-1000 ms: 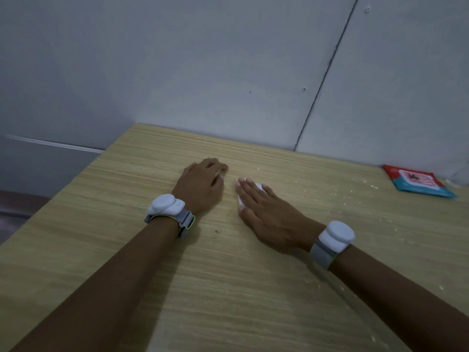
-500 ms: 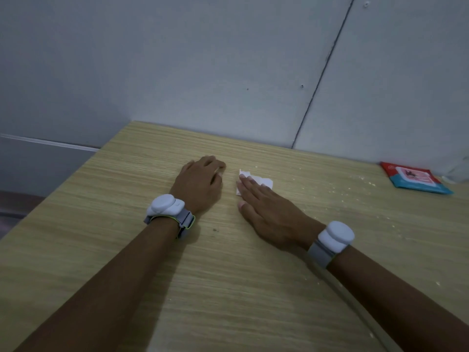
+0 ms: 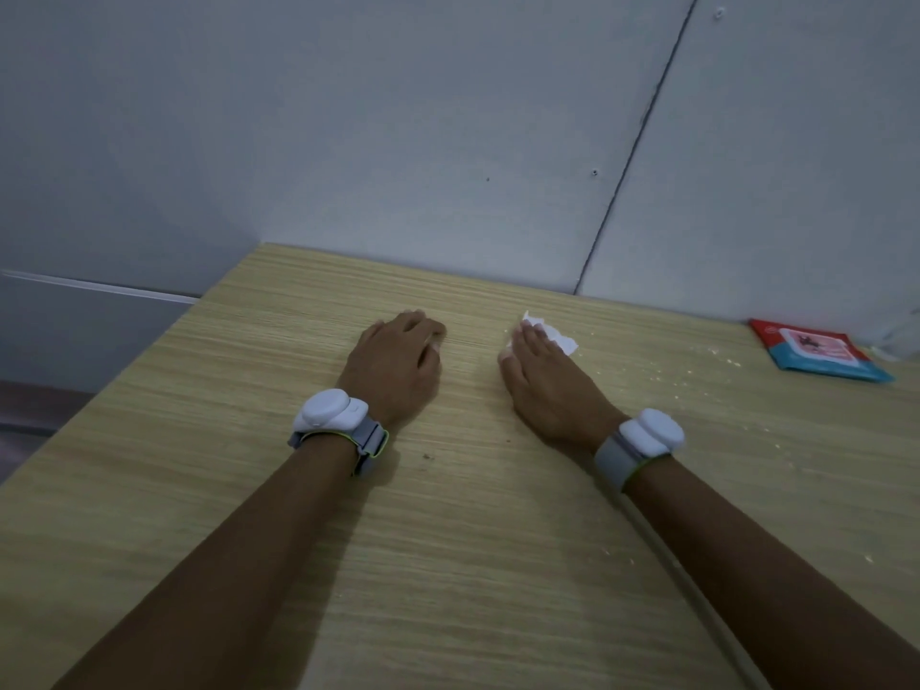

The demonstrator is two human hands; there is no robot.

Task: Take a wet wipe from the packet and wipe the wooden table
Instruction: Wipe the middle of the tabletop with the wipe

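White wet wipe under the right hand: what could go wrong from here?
1. The crumpled white wet wipe sits only under the flat right hand's fingertips, so it may slip out or bunch.
2. Pale crumbs lie on the wooden table beside the red and blue wipe packet; strokes might scatter them or miss them.

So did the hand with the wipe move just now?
Yes. The right hand slid the wet wipe to the right, away from the resting left hand and toward the packet by the wall.
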